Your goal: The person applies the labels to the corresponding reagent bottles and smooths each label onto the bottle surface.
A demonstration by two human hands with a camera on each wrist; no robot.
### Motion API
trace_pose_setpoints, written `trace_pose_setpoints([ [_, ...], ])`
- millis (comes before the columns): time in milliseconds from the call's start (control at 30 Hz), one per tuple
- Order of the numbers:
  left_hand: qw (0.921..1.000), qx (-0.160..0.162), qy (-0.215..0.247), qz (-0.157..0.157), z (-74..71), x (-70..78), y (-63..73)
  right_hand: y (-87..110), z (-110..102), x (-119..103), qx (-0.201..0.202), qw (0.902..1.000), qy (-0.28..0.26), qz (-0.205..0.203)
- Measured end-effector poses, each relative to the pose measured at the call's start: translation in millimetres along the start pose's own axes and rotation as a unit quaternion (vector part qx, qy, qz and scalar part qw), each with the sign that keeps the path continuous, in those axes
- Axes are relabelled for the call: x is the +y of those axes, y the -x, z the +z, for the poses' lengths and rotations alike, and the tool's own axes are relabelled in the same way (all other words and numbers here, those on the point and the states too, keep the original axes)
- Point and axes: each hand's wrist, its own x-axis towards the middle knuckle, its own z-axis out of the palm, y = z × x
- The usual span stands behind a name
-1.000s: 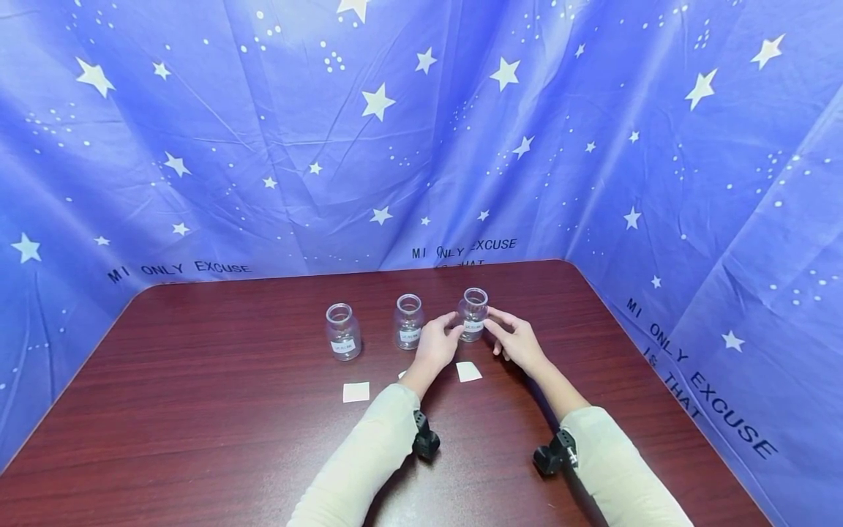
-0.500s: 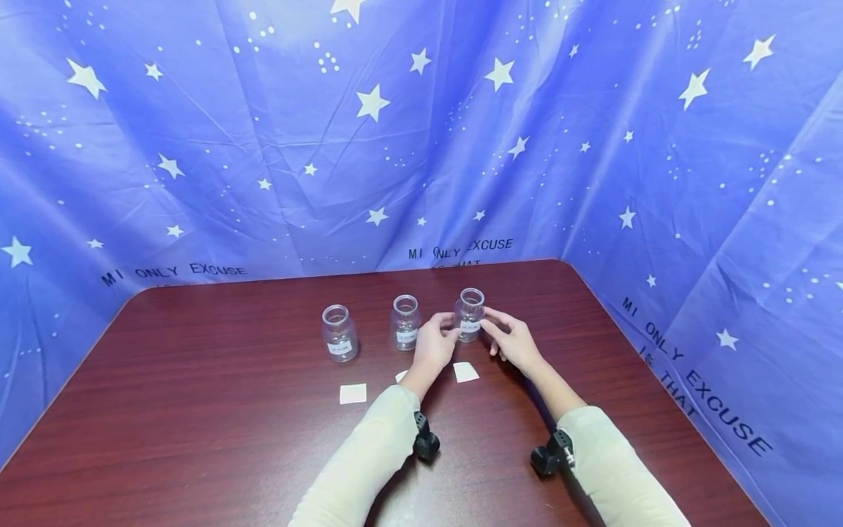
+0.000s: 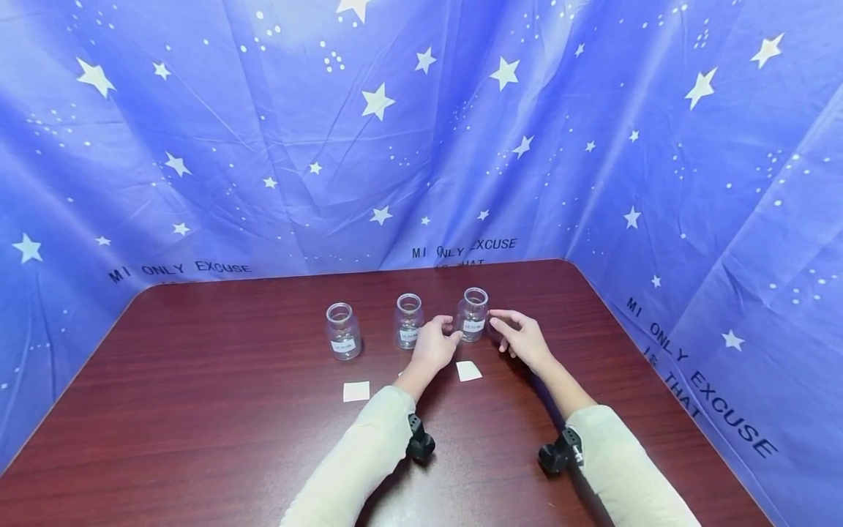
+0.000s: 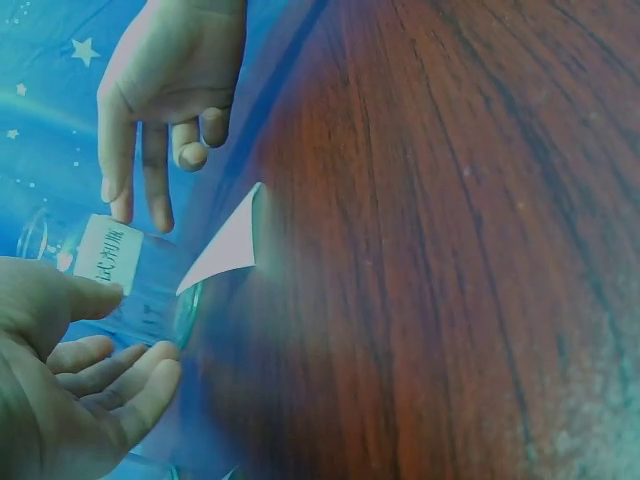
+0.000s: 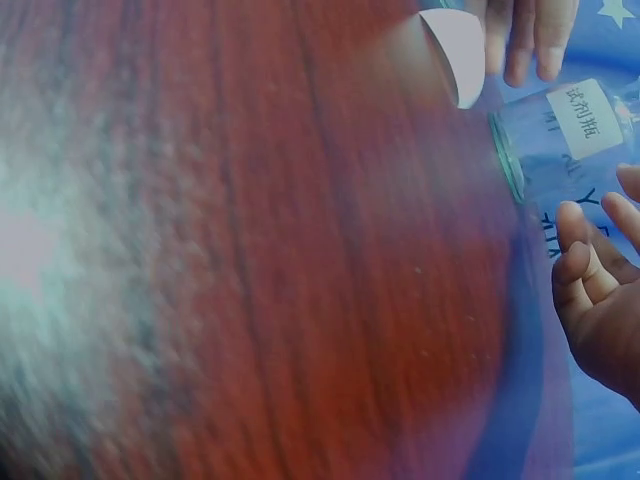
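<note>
A clear glass jar [image 3: 473, 315] with a white label stands upright on the right of a row of three. My left hand [image 3: 437, 344] is at its left side, fingers loosely bent. In the right wrist view a small gap shows between the left fingertips [image 5: 549, 62] and the jar. My right hand [image 3: 523, 342] is at the jar's right, fingers relaxed and apart from the glass. In the left wrist view handwriting shows on the label [image 4: 108, 252]. A white paper piece [image 3: 469, 371] lies in front of this jar.
A middle jar [image 3: 408, 320] stands just left of my left hand, and a left jar [image 3: 343, 331] further along; both carry labels. Another paper piece [image 3: 356, 391] lies before the left jar. A third is mostly hidden behind my left wrist. Starry blue cloth [image 3: 369, 161] hangs behind the table [image 3: 197, 410].
My right hand has drawn back from the jar to the right. The left hand has eased slightly away from it too. The jar stays in place.
</note>
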Motion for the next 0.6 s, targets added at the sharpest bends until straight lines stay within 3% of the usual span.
trace_pose_setpoints([
  [200,0.9992,-0.028,-0.030,-0.002,-9.6,8.8,8.5,-0.9,-7,-4,0.026,0.9996,0.010,-0.011],
  [367,0.9982,-0.038,-0.044,0.013,-23.8,20.5,14.8,-1.7,-17,-6,0.053,0.9970,0.026,-0.050],
  [600,0.9958,-0.040,-0.063,0.053,-55.8,33.5,22.1,-3.8,-31,-19,0.064,0.9956,0.060,-0.033],
])
